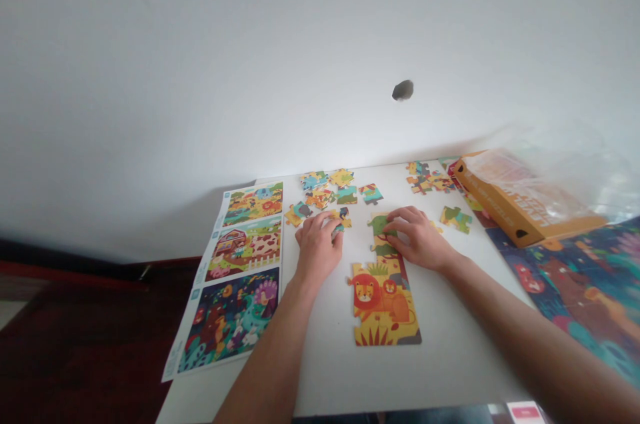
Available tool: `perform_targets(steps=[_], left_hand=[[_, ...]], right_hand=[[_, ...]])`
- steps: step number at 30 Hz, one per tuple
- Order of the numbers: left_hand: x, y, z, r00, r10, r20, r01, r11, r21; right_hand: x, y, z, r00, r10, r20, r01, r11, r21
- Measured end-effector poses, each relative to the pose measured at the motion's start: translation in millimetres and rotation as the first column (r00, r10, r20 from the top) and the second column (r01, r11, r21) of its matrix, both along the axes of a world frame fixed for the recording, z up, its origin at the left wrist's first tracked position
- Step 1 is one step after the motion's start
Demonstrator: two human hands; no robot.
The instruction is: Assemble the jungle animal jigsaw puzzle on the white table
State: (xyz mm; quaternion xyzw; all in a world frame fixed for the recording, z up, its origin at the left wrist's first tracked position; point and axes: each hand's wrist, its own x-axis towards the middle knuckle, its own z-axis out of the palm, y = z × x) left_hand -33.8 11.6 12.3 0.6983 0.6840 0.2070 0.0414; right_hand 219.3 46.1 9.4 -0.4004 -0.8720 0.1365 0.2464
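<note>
On the white table point(450, 351) lies a partly joined puzzle point(384, 301) showing an orange lion on yellow. My right hand point(420, 237) rests at its top end, fingers curled and pressing on a green and yellow piece point(379, 227) there. My left hand point(317, 244) is closed on a small teal and yellow piece point(340, 222) just left of the puzzle. Several loose pieces point(330, 189) lie beyond my hands.
A sheet with three reference pictures point(240, 271) hangs over the table's left edge. An orange puzzle box point(505, 207) under a clear plastic bag point(560, 174) stands at the right, near more loose pieces point(430, 179). A finished dark-blue puzzle point(590, 284) lies at right. A white wall is behind.
</note>
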Motion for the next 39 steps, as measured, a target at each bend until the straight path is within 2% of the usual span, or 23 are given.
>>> perform_targets(steps=[7,14,24,32,35,37,39], left_hand=[[4,-3,0.5,0.996,-0.089,-0.020,0.088,0.996,-0.024],[7,-6,7.1,0.984,-0.176,-0.004,0.175,0.983,-0.046],[5,-8,5.6,0.982,-0.191,-0.003,0.191,0.980,-0.063],[-4,-2,-1.1,0.994,-0.104,-0.021,0.102,0.992,-0.079],[-4,-2,-2.1,0.994,-0.106,-0.006,0.106,0.992,-0.062],[-3,-2,-1.3,0.993,-0.120,-0.003,0.119,0.992,-0.050],[-1,-3,0.3,0.991,-0.137,0.005,0.137,0.990,-0.041]], right_hand=[[-1,-2,3.7,0.995,0.091,0.034,-0.091,0.996,0.002],[-2,-3,4.9,0.995,0.088,0.038,-0.088,0.996,-0.011],[-1,-3,4.6,0.994,0.093,0.051,-0.092,0.996,-0.019],[-1,-5,8.4,0.990,0.103,0.092,-0.101,0.994,-0.031],[0,-6,9.6,0.988,0.103,0.112,-0.099,0.994,-0.040],[3,-3,8.1,0.990,0.051,0.131,-0.047,0.998,-0.031],[8,2,4.4,0.981,-0.105,0.160,0.105,0.994,0.013]])
